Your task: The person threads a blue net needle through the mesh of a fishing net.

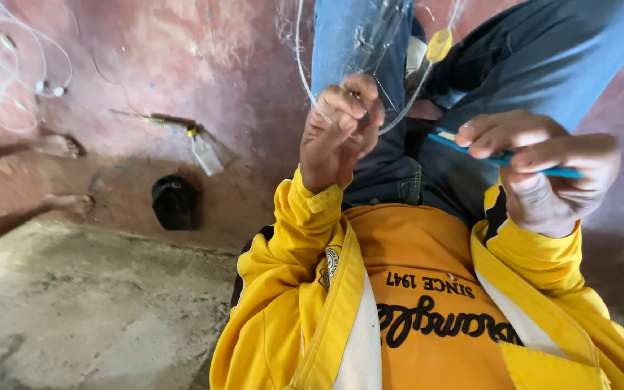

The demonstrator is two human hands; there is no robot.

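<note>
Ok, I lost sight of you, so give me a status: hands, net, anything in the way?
Left hand pinching clear net line. Right hand gripping blue netting needle. Yellow float hangs above. Nothing blocking.

Left hand raised, fingers pinched together, right hand curled closed, both wrists bent inward

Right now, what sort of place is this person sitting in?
Probably a plain workroom or yard where fishing nets are mended: a bare concrete floor, clear netting with a yellow float across the lap, and more net on the reddish ground.
</note>
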